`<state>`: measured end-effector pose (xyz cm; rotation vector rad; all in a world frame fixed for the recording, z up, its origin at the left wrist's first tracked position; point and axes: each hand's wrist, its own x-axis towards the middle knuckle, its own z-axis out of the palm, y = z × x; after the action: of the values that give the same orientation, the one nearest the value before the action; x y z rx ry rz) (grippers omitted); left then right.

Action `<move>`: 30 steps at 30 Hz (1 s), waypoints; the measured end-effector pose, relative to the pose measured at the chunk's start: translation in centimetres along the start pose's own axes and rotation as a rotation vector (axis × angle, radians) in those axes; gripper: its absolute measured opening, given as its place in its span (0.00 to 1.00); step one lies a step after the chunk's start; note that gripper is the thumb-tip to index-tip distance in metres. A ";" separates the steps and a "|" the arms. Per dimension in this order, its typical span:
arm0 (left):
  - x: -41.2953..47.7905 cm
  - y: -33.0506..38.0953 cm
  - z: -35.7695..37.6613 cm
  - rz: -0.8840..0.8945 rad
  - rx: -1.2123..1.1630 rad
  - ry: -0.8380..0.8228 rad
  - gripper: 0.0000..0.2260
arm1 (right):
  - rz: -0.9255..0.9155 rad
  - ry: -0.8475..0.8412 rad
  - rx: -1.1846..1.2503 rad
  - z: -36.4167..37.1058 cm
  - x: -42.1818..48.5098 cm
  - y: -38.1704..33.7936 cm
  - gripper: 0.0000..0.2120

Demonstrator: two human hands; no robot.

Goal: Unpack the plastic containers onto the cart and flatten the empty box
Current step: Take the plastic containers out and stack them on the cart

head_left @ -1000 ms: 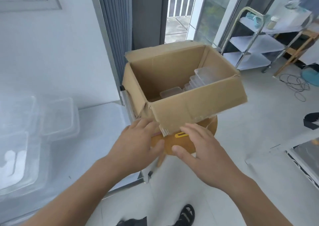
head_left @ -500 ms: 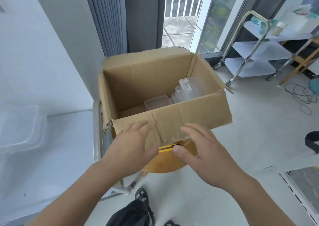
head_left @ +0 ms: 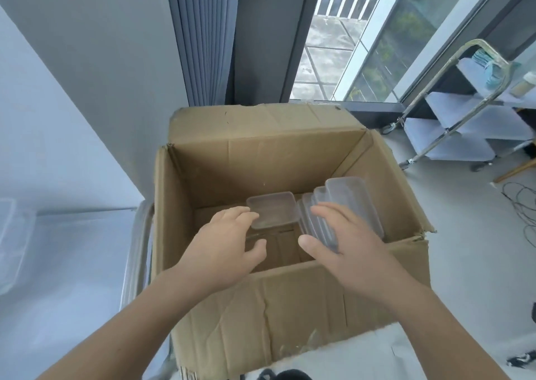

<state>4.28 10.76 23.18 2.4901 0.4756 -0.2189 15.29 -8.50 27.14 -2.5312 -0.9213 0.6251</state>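
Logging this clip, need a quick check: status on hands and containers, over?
Left hand open, fingertips at flat container. Right hand open, spread over on-edge stack. All inside box, none lifted. Nothing in the way.

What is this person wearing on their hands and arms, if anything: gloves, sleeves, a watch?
Nothing shows. The left hand and right hand have no gloves, and no rings are visible. The forearms are uncovered down to the frame edge, with no sleeves, watch or bands in view.
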 end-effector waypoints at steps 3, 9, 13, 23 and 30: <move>2.7 -0.1 0.3 -0.042 -0.014 -0.037 0.26 | -0.009 -0.072 -0.017 -0.1 4.8 1.1 0.29; 7.5 -0.7 1.6 -0.187 -0.045 -0.066 0.26 | -0.093 -0.255 -0.139 2.3 14.7 4.2 0.32; 9.5 -0.8 2.6 -0.306 -0.059 -0.088 0.26 | -0.091 -0.370 -0.235 5.2 20.4 6.3 0.33; 13.7 -1.1 4.5 -0.458 -0.126 -0.121 0.27 | -0.069 -0.484 -0.472 14.6 29.9 11.8 0.28; 14.1 -2.6 5.3 -0.523 -0.138 -0.119 0.27 | -0.083 -0.402 -0.547 17.9 31.3 13.1 0.31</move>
<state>16.01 13.71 13.81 2.1611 1.0475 -0.5156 34.07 6.55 -2.66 -2.8631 -1.5047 0.9910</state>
